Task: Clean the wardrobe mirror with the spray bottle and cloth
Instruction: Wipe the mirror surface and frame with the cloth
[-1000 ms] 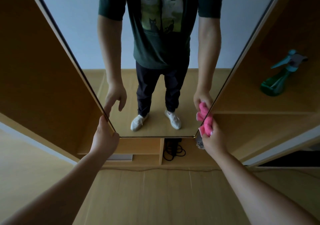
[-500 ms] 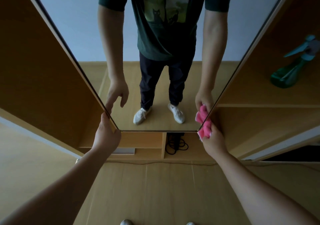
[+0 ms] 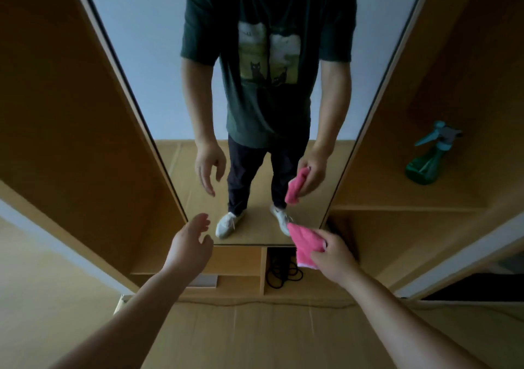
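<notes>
Both hands are off the mirror (image 3: 153,56) now, with the left hand (image 3: 190,243) loose and spread and the right hand (image 3: 334,255) pinching the pink cloth (image 3: 304,245) just off the glass. Wiping looks done (spray bottle (image 3: 425,161) idle on the shelf (image 3: 382,198)).

A dim tan wooden wardrobe (image 3: 85,113) stands on tan floor (image 3: 241,337), black cable (image 3: 283,276) coiled in its lower cubby (image 3: 314,287).

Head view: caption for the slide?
Right hand holds pink cloth near lower corner of wardrobe mirror; left hand open; green spray bottle on shelf.
</notes>
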The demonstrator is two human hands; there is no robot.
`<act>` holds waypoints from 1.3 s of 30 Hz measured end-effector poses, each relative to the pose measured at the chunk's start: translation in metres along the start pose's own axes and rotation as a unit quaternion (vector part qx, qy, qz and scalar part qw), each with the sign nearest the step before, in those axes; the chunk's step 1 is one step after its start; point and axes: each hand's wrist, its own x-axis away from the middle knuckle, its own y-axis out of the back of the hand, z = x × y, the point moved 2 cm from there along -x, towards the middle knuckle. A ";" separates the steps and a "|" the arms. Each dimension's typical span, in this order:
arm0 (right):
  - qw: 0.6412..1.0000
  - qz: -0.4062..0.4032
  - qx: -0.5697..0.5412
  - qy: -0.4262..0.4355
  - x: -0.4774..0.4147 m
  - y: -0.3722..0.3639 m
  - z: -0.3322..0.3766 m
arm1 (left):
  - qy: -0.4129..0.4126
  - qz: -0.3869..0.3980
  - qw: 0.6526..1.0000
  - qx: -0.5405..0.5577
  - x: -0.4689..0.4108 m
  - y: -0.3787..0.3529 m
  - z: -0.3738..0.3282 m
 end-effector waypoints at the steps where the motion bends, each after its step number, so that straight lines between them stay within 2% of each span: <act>1: 1.000 0.011 -0.005 0.021 0.002 0.001 0.018 | -0.023 0.015 1.000 0.001 0.000 0.004 -0.009; 7: 0.986 0.040 -0.028 0.158 0.016 0.008 0.133 | -0.127 0.073 0.989 0.035 0.000 0.046 -0.082; 10: 0.972 0.060 -0.035 0.224 0.024 0.003 0.181 | -0.124 0.127 0.970 0.167 0.007 0.070 -0.119; 12: 0.960 0.054 -0.038 0.271 0.028 0.000 0.211 | -0.132 0.126 0.958 0.223 0.011 0.088 -0.137; 16: 0.938 -0.001 -0.039 0.344 0.030 0.002 0.257 | -0.139 0.007 0.967 0.215 0.013 0.126 -0.161; 18: 0.929 -0.028 -0.052 0.365 0.033 0.009 0.280 | -0.144 -0.043 0.958 0.244 0.014 0.148 -0.173; 22: 0.907 -0.068 -0.068 0.411 0.036 0.031 0.327 | -0.163 -0.116 0.926 0.321 0.014 0.195 -0.209; 27: 0.864 -0.138 -0.048 0.481 0.048 0.064 0.392 | -0.240 -0.298 0.881 0.279 0.013 0.268 -0.264; 31: 0.825 -0.164 -0.012 0.541 0.064 0.083 0.435 | -0.248 -0.424 0.830 0.265 0.009 0.331 -0.304; 39: 0.770 -0.176 0.023 0.613 0.087 0.109 0.467 | -0.231 -0.517 0.780 0.266 -0.021 0.434 -0.398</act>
